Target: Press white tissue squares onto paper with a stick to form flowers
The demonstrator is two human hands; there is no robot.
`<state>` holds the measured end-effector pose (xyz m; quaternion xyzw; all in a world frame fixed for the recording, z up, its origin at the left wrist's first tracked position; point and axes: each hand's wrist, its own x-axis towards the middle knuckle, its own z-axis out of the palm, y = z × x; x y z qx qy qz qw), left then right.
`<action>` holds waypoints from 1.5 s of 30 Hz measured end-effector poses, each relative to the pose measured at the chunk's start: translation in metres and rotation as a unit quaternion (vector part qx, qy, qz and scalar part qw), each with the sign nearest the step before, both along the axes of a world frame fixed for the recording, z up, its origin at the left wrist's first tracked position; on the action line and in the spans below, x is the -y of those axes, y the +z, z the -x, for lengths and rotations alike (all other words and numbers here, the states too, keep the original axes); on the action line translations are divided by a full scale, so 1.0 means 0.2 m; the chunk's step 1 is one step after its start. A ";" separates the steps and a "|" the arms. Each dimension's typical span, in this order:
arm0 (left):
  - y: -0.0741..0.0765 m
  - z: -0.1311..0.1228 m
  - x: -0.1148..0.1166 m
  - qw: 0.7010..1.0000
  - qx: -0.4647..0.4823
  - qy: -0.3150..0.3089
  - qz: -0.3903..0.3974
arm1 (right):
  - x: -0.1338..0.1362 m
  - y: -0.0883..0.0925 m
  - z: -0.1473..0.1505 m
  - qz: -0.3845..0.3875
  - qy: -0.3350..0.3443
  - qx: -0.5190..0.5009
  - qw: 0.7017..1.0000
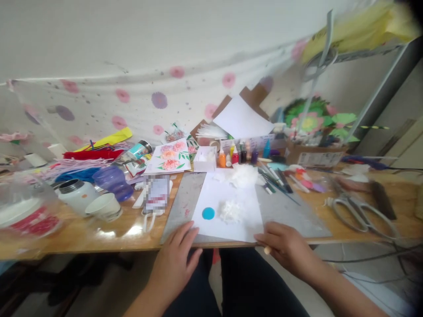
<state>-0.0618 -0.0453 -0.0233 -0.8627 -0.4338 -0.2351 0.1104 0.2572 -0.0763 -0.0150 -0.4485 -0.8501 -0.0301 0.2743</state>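
My left hand (175,257) rests at the table's front edge, fingers spread, its tips on the grey cutting mat (291,209) beside the lower left corner of a white paper sheet (231,198). My right hand (287,246) lies curled at the sheet's lower right corner; a pale stick-like tip (267,251) shows under it. On the sheet are a blue paint dot (208,213) and a white fluffy tuft (231,211). A second white tuft (243,175) lies at the sheet's far edge.
Small paint bottles (236,156) and brushes (276,178) lie behind the sheet. A flower painting (170,158), a white cup (104,206), a purple jar (114,181) and a white jar (77,193) crowd the left. Scissors (357,213) lie at right.
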 end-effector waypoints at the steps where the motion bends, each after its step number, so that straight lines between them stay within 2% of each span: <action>1: 0.00 0.00 0.00 1.000 0.013 0.001 0.001 | 0.00 0.00 0.00 0.010 -0.004 -0.032 0.999; 5: 0.04 0.00 0.05 0.991 0.127 0.010 0.047 | 0.00 0.00 -0.04 0.043 -0.032 -0.148 0.988; 7: 0.05 0.00 0.09 0.966 0.229 0.038 0.115 | 0.02 0.00 -0.07 0.051 -0.052 -0.164 0.984; 9: 0.06 -0.02 0.13 0.905 0.356 0.073 0.221 | 0.06 0.01 -0.12 0.061 -0.078 -0.186 0.978; 12: 0.09 -0.09 0.18 0.752 0.527 0.088 0.386 | 0.13 0.03 -0.18 0.084 -0.117 -0.214 0.966; 14: 0.11 -0.15 0.19 0.666 0.583 0.066 0.462 | 0.17 0.05 -0.21 0.104 -0.131 -0.223 0.960; 16: 0.13 -0.21 0.18 0.620 0.589 0.025 0.518 | 0.21 0.07 -0.23 0.141 -0.147 -0.246 0.948; 18: 0.13 -0.27 0.15 0.603 0.572 -0.005 0.557 | 0.22 0.07 -0.25 0.186 -0.182 -0.301 0.917; 21: 0.11 -0.35 0.13 0.610 0.544 -0.008 0.576 | 0.20 0.07 -0.25 0.210 -0.244 -0.374 0.870; 23: 0.09 -0.38 0.14 0.621 0.538 -0.004 0.570 | 0.16 0.06 -0.26 0.202 -0.269 -0.381 0.861; 27: 0.07 -0.39 0.20 0.634 0.535 -0.015 0.559 | 0.05 0.04 -0.30 0.189 -0.307 -0.357 0.862; 31: 0.06 -0.37 0.25 0.655 0.509 -0.042 0.556 | -0.10 0.05 -0.31 0.211 -0.309 -0.300 0.877; 34: 0.03 -0.36 0.25 0.670 0.501 -0.056 0.545 | -0.26 0.11 -0.24 0.252 -0.299 -0.236 0.890; 39: -0.01 -0.37 0.19 0.661 0.494 -0.079 0.560 | -0.56 0.22 -0.10 0.311 -0.275 -0.128 0.901; 41: 0.00 -0.38 0.16 0.682 0.460 -0.097 0.561 | -0.67 0.25 -0.07 0.312 -0.272 -0.096 0.905; 45: 0.05 -0.39 0.09 0.764 0.349 -0.139 0.524 | -0.87 0.25 -0.03 0.290 -0.261 -0.058 0.919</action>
